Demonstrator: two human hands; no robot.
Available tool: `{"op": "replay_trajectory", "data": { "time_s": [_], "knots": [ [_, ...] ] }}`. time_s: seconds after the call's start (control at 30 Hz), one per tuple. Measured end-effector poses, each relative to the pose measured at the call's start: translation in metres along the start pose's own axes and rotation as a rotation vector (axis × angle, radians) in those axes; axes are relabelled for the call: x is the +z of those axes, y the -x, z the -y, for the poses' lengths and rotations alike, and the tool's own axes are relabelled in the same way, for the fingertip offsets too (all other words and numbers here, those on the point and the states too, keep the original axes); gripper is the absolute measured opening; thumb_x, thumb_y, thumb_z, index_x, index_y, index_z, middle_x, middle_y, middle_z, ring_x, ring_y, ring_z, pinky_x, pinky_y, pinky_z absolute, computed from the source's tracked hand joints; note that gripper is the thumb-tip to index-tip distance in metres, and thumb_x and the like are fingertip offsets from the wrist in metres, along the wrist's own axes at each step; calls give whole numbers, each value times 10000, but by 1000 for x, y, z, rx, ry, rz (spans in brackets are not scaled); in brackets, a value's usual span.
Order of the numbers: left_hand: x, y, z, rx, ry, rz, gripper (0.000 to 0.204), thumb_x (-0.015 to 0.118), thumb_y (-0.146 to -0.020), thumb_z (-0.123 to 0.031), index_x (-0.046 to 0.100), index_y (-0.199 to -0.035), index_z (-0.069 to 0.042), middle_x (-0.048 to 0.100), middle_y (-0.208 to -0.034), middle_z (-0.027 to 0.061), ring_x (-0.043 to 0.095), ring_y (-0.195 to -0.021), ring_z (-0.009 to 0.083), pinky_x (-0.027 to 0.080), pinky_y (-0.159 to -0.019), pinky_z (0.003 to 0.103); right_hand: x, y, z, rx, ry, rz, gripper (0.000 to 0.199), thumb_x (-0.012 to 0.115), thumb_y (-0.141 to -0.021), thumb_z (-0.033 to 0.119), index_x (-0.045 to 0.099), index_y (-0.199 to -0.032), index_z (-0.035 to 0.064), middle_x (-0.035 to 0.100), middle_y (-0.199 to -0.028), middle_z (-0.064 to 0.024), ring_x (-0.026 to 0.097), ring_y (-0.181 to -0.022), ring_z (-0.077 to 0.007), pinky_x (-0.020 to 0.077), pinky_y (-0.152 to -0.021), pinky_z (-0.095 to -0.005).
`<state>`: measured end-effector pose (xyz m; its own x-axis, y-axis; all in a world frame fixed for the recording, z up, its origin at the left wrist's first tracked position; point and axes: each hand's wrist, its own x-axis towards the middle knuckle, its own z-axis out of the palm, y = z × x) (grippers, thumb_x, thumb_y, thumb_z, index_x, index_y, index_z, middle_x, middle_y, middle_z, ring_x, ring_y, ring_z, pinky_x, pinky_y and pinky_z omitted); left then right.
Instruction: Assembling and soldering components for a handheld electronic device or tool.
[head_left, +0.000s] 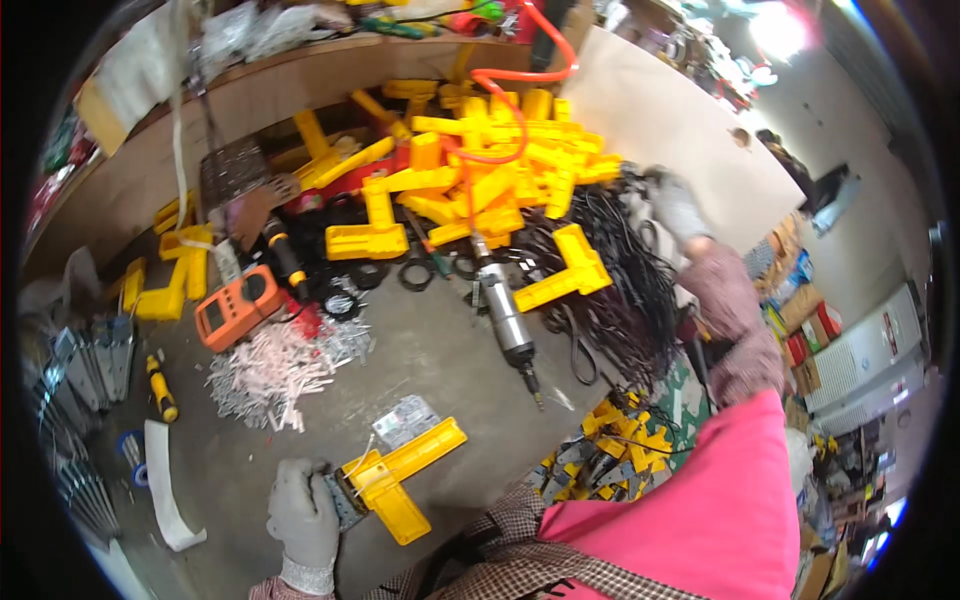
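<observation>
My left hand (305, 515), in a grey glove, is closed near the table's front edge. It grips the dark metal end of a yellow plastic housing (398, 485), which is T-shaped and has a thin pale wire by it. Reaching far to the right, my gloved right hand (678, 205) is at the back of a heap of black cables (640, 270). Blur hides its fingertips, so whether it has hold of a cable does not show. A small clear plastic bag (406, 420) lies just behind the housing.
A silver power screwdriver (505, 305) lies mid-table under a red coiled hose (520, 110). Behind it are piled yellow housings (490, 180). To the left are an orange multimeter (238, 307), small white pieces (275, 370) and a yellow-black screwdriver (160, 388). Finished-looking yellow parts (610, 450) sit below the table's right edge.
</observation>
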<state>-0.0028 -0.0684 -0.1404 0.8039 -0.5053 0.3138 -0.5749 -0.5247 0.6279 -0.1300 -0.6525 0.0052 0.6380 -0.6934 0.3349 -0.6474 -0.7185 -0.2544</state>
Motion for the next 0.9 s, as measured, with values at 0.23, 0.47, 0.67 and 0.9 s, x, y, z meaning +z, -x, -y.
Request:
{"op": "replay_trajectory", "data": {
  "time_s": [0.23,0.47,0.67,0.9],
  "knots": [
    [-4,9,1,6,14,39,178,565,-817,78,602,-941,-43,604,-861,152,618,-794,347,488,-707,417,-5,148,135,532,-1465,790,327,456,-1033,273,501,-1269,51,536,-899,37,301,-481,-14,273,-416,-166],
    [-10,20,2,-32,43,38,184,575,-818,85,599,-949,-42,625,-878,143,630,-807,337,501,-728,414,125,123,176,-641,-164,-133,468,516,-943,92,457,-1399,6,520,-1312,-243,507,-1232,-380,397,-1075,-461],
    [-15,30,4,-64,-31,-10,190,578,-813,86,595,-950,-45,629,-879,137,636,-804,327,505,-725,400,34,181,156,-1077,277,424,529,577,-767,21,574,-1280,148,490,-1378,-126,493,-1252,-338,427,-1048,-481],
    [-16,29,4,-100,-28,-5,168,581,-812,80,612,-934,-31,629,-900,148,633,-811,333,500,-726,397,54,178,150,-1269,-26,803,243,650,-764,103,605,-1000,140,544,-1236,-98,498,-1237,-301,421,-1050,-510]
  ]
}}
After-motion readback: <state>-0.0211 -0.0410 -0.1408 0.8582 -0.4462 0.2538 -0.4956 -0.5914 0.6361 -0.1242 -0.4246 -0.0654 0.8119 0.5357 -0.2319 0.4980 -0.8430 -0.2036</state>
